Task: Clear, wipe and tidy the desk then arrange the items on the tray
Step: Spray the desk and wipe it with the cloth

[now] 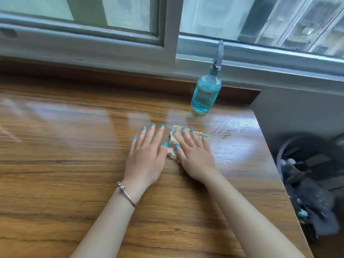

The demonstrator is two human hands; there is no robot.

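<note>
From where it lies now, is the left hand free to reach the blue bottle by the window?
Probably yes. The left hand lies flat and holds nothing, and bare desk leads toward the blue bottle; only the right hand, pressing the cloth, sits near that line.

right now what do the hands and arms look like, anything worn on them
Both forearms are bare, with no sleeves in view. The left hand and right hand have turquoise-painted nails. A thin silver bangle with small beads circles the left wrist. No rings or watch show.
</note>
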